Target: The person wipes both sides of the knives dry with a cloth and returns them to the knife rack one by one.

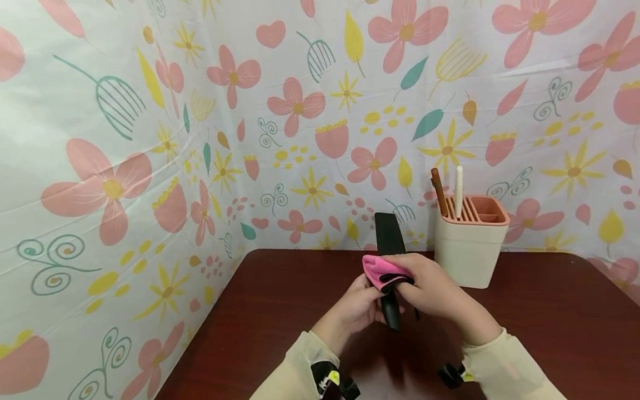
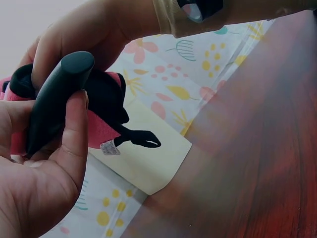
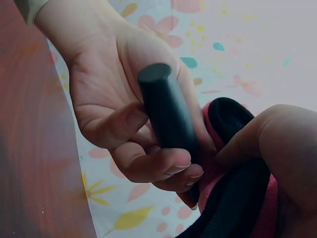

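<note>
A black kitchen knife [image 1: 390, 234] is held up over the table, broad blade away from me and handle toward me. My left hand [image 1: 357, 306] grips its handle, fingers curled round it in the right wrist view, where the rounded handle end [image 3: 156, 74] shows. A pink cloth [image 1: 376, 269] with black edging is folded over the blade near the handle. My right hand [image 1: 431, 283] pinches the cloth against the blade from the right. A black loop and a small white tag [image 2: 110, 147] hang off the cloth in the left wrist view. The cloth hides part of the blade.
Behind my right hand, a cream knife holder [image 1: 467, 253] with an orange slotted top stands on the dark red-brown table [image 1: 290, 289]. A brown handle [image 1: 438, 191] and a white handle [image 1: 458, 191] stick up from its slots. Flower-printed sheeting [image 1: 300, 166] hangs behind and at left.
</note>
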### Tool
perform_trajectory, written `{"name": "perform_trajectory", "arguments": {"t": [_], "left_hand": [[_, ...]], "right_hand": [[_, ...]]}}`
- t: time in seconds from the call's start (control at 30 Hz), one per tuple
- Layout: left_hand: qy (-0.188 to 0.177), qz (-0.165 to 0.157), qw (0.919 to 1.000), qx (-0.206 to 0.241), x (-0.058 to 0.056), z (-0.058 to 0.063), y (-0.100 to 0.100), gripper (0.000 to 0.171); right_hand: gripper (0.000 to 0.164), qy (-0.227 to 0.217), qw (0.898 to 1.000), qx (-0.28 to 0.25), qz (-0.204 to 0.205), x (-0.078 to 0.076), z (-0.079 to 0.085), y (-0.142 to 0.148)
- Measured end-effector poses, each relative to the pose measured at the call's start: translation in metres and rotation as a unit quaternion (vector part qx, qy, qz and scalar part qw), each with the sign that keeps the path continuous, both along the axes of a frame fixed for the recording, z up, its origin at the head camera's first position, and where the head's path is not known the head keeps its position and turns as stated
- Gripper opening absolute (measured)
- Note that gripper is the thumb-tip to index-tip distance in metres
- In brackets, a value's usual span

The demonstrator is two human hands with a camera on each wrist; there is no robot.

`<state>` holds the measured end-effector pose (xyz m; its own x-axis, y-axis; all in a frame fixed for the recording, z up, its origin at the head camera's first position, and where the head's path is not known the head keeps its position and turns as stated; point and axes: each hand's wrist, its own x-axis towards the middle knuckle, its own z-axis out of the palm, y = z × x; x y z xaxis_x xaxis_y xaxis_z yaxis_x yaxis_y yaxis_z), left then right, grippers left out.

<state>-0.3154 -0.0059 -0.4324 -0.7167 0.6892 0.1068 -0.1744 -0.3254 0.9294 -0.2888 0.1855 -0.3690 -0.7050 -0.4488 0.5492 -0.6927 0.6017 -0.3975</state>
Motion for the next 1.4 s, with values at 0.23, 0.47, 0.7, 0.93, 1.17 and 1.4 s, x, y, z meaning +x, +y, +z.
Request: {"name": "perform_trajectory", "arguments": {"t": [0.23,0.47,0.7,0.93,1.17,1.4], "left_hand": [[0.001,0.018,0.9997,-0.016,0.001,0.0,0.001,0.039],[0.003,0.023,0.9996,-0.016,0.001,-0.001,0.0,0.038],[0.004,0.02,0.9998,-0.006,-0.001,0.001,-0.002,0.041],[0.004,0.032,0.9995,0.005,-0.002,-0.001,-0.001,0.037],[-0.017,0.043,0.9989,0.008,0.001,0.001,0.002,0.03],[-0.024,0.044,0.9987,0.004,0.002,0.001,0.001,0.038]], "right_hand": [[0.056,-0.012,1.0,-0.01,0.015,0.005,-0.001,0.002],[0.057,-0.022,0.999,-0.01,0.028,0.005,-0.002,0.003],[0.058,-0.008,0.998,-0.027,0.052,0.008,0.001,0.007],[0.056,-0.03,0.996,-0.066,0.06,0.011,0.012,0.016],[0.048,-0.001,0.998,-0.054,0.024,0.005,0.042,0.022],[0.043,-0.001,0.998,0.053,-0.017,-0.039,0.094,0.015]]}}
